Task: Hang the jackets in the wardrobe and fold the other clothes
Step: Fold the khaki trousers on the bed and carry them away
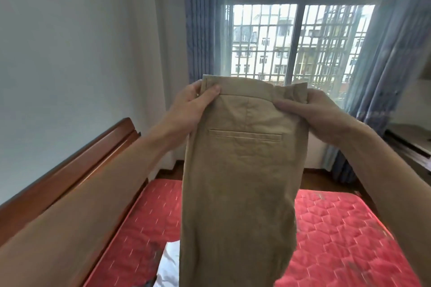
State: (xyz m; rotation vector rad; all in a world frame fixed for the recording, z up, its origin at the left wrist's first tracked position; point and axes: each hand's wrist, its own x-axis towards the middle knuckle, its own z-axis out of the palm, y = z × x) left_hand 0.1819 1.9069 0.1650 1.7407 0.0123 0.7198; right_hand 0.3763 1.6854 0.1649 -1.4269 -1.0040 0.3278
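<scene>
Both hands, left hand (pixel 186 102) and right hand (pixel 312 112), pinch the khaki trousers (pixel 242 170) waistband aloft over the bed (pixel 338 228); folding under way, laying flat judged next.

A home bedroom. A red quilted mattress (pixel 338 228) lies against a wooden headboard (pixel 70 170). Beyond the mattress, blue curtains (pixel 200 18) frame a barred window (pixel 296 37).

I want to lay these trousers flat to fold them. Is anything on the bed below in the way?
Partly. A white garment lies on the red mattress just left of the hanging khaki trousers; the mattress to the right looks bare.
</scene>
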